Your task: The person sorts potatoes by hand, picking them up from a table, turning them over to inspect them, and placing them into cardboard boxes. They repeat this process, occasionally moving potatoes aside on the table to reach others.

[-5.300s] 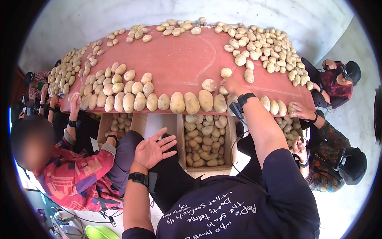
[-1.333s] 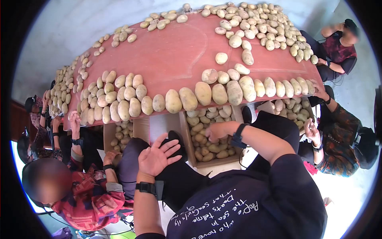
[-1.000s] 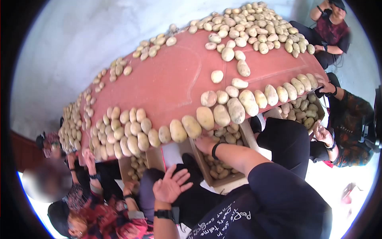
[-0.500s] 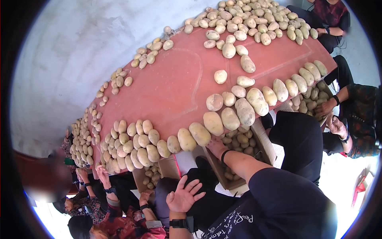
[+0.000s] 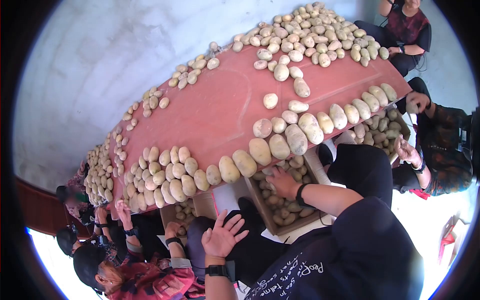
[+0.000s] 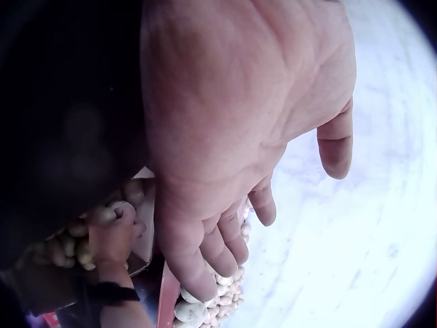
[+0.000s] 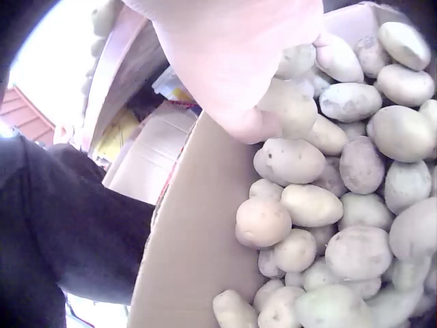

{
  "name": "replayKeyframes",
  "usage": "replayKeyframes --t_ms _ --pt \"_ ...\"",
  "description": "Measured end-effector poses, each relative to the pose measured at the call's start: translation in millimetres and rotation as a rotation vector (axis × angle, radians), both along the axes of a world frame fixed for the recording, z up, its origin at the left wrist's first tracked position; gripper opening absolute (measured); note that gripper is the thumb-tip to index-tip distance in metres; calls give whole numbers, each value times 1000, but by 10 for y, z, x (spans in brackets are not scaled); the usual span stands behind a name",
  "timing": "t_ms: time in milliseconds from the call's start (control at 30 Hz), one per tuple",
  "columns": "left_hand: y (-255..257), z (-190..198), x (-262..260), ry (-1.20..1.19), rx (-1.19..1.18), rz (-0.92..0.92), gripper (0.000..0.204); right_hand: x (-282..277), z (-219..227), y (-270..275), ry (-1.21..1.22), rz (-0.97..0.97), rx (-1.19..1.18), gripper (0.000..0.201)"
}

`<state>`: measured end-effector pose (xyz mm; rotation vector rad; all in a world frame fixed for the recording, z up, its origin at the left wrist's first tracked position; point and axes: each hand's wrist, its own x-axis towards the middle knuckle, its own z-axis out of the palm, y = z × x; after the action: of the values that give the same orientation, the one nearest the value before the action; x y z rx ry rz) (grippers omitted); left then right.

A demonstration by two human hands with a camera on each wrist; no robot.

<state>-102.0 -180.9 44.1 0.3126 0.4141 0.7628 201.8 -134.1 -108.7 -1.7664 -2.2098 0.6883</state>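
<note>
My left hand (image 5: 223,242) is held over my lap, palm up and fingers spread, with nothing in it; the left wrist view also shows this bare palm (image 6: 239,102). My right hand (image 5: 284,183) reaches into the cardboard box (image 5: 279,231) below the table edge. In the right wrist view its thumb (image 7: 256,128) bends against a pale potato (image 7: 292,106) on top of the heap, and the fingers curl over the potato's far side. Loose potatoes (image 7: 362,253) fill the box. Along the front edge of the red table (image 5: 200,120) runs a row of larger potatoes (image 5: 260,151).
Smaller potatoes (image 5: 170,172) are grouped at the table's left, and a big pile (image 5: 320,35) covers the far right. Another person (image 5: 445,145) sits to the right beside a second potato box (image 5: 382,131). A person in a red patterned top (image 5: 150,280) sits close on my left.
My right hand has gone from the row on the table down into the box, moving about among its potatoes. The head view has tilted. My left hand stays spread.
</note>
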Motion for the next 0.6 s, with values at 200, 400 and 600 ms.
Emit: replayKeyframes --t_ms 200,400,600 --pt "2 -3 41 -6 29 -20 75 397 993 -459 446 80 -75 57" --pt "8 25 104 1 38 -22 71 1187 1861 -32 696 -107 123 59" --pt "-1 44 121 16 47 -11 70 2200 2104 670 356 -466 161 66"
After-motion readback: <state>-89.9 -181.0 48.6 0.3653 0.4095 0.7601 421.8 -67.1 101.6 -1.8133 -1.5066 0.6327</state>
